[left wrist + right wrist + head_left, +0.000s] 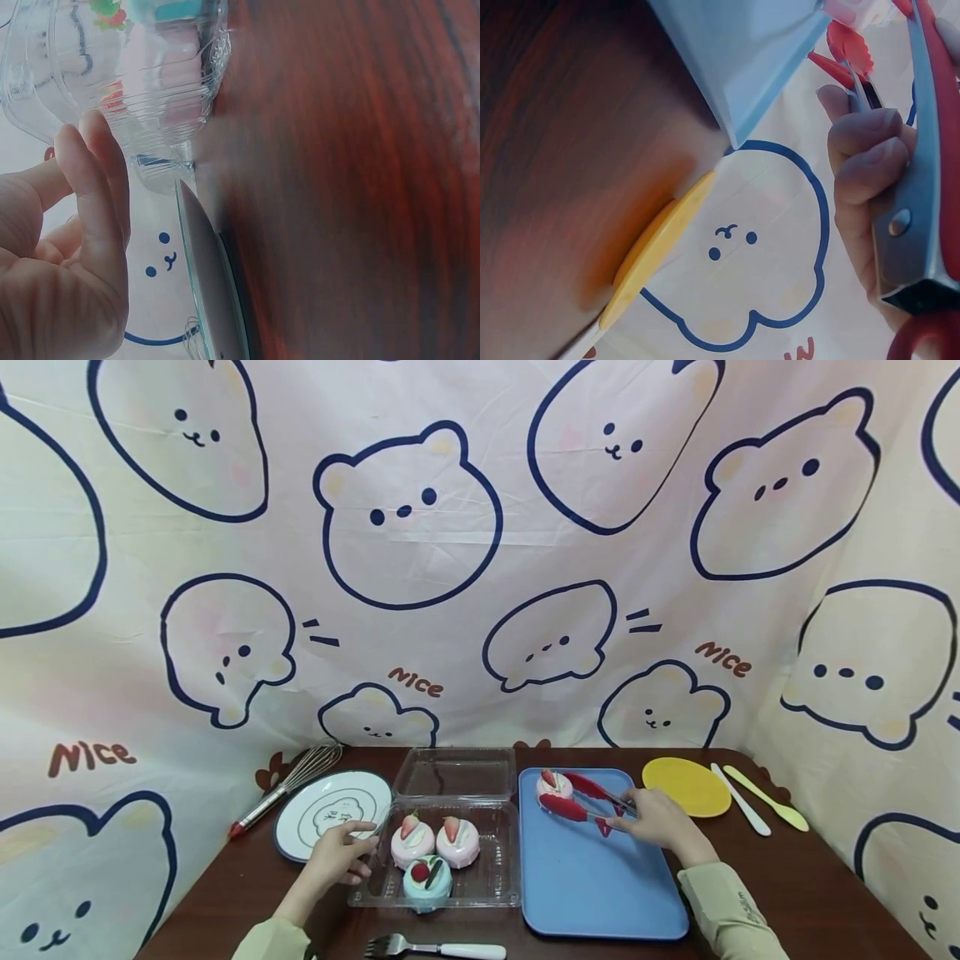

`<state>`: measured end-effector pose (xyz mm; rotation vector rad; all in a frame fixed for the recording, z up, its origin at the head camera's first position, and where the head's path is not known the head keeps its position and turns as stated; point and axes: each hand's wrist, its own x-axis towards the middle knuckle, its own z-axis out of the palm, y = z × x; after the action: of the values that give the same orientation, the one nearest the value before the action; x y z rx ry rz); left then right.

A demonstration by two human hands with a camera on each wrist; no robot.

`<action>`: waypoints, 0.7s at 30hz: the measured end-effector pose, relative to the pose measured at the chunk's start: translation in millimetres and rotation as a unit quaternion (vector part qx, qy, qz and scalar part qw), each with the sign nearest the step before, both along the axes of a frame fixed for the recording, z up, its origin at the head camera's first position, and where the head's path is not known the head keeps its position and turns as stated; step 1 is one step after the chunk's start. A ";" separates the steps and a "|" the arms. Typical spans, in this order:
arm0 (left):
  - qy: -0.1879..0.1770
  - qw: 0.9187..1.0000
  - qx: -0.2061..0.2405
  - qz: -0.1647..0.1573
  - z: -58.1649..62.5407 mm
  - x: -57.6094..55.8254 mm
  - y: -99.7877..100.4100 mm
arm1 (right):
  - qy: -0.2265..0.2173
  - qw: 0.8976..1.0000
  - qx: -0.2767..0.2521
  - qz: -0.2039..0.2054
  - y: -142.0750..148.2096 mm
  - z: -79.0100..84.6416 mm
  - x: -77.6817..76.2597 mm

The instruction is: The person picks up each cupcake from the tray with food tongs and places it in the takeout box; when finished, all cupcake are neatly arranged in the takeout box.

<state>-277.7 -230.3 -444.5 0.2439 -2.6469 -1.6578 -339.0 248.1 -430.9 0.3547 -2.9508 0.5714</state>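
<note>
My right hand (660, 820) grips metal tongs (567, 808) with red tips. The tips lie on either side of a small pink cake (553, 788) topped with a strawberry, at the far left corner of the blue tray (592, 885). In the right wrist view, the fingers curl round the tongs' steel arms. My left hand (337, 857) holds nothing; its loosely bent fingers are beside the left rim of a clear plastic box (497, 852). Inside that box sit two pink strawberry cakes (412, 846) and a pale blue cake (427, 885) with a red berry.
The box's clear lid (454, 774) stands raised behind it. A white plate (300, 814) with a dark rim and a whisk (303, 772) are at the left. At the front lies a fork (450, 950). A yellow plate (686, 787), white knife (742, 802) and pale green utensil (768, 799) occupy the right.
</note>
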 end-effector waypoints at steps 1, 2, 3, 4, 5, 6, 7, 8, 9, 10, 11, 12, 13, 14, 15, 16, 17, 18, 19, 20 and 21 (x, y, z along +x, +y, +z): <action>0.000 1.000 0.000 0.000 -0.3 0.0 -0.1 | -0.001 1.000 0.000 0.000 -0.1 -0.5 -0.3; 0.000 1.000 0.000 0.000 -0.4 0.0 -0.3 | -0.001 1.000 0.000 0.001 0.0 -0.9 -0.6; -0.001 1.000 0.000 0.000 -0.4 -0.1 -0.3 | 0.000 1.000 0.001 0.001 0.2 -1.2 -0.9; 0.000 1.000 0.000 0.000 -0.4 0.0 -0.4 | 0.000 1.000 0.002 0.002 0.2 -1.4 -1.0; 0.000 1.000 0.000 -0.001 -0.3 0.2 -0.5 | 0.000 1.000 0.002 0.002 0.5 -1.5 -1.0; 0.000 1.000 0.001 -0.001 -0.2 0.2 -0.6 | 0.000 1.000 0.003 0.002 0.6 -1.4 -0.8; 0.001 1.000 0.000 -0.002 0.2 0.2 -0.4 | 0.002 1.000 0.005 0.003 1.0 -1.3 -0.7; 0.001 1.000 0.000 -0.002 0.6 0.2 -0.3 | 0.003 1.000 0.005 0.004 1.2 -1.0 -0.4; 0.002 1.000 0.000 -0.003 1.0 0.2 -0.3 | 0.004 1.000 0.005 0.005 1.5 -1.0 -0.3; 0.002 1.000 0.000 -0.003 1.3 0.1 -0.2 | 0.005 1.000 0.003 0.005 1.6 -0.7 0.2; 0.002 1.000 0.001 -0.003 1.5 0.1 -0.1 | 0.006 1.000 0.002 0.006 1.9 -0.9 0.6; 0.002 1.000 0.001 -0.003 1.7 0.1 -0.1 | 0.007 1.000 0.002 0.007 2.3 -1.1 0.9; 0.003 1.000 0.000 -0.003 1.9 0.1 0.0 | 0.009 1.000 0.003 0.008 2.8 -1.6 1.4; 0.003 1.000 0.000 -0.003 1.9 0.1 0.0 | 0.011 1.000 0.005 0.008 3.2 -1.9 1.8; 0.003 1.000 0.000 -0.003 1.8 0.2 0.0 | 0.014 1.000 0.006 0.008 3.9 -2.3 2.3; 0.003 1.000 -0.001 -0.004 1.6 0.3 0.0 | 0.015 1.000 0.008 0.009 4.6 -2.8 2.8; 0.003 1.000 -0.001 -0.004 1.5 0.3 -0.1 | 0.018 1.000 0.010 0.010 5.5 -3.5 3.2; 0.003 1.000 -0.001 -0.004 1.2 0.5 -0.1 | 0.021 1.000 0.012 0.010 6.2 -3.9 3.6; 0.004 1.000 -0.001 -0.004 1.0 0.6 -0.2 | 0.022 1.000 0.014 0.011 7.1 -4.3 4.0; 0.004 1.000 -0.001 -0.004 0.8 0.8 -0.2 | 0.023 1.000 0.015 0.010 7.7 -4.3 4.9; 0.005 1.000 0.000 -0.004 0.7 0.9 -0.2 | 0.022 1.000 0.013 0.010 8.2 -4.2 5.9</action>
<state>-276.8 -230.5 -443.8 0.2244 -2.6442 -1.6577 -333.1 256.3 -435.1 0.3948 -2.9188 0.5213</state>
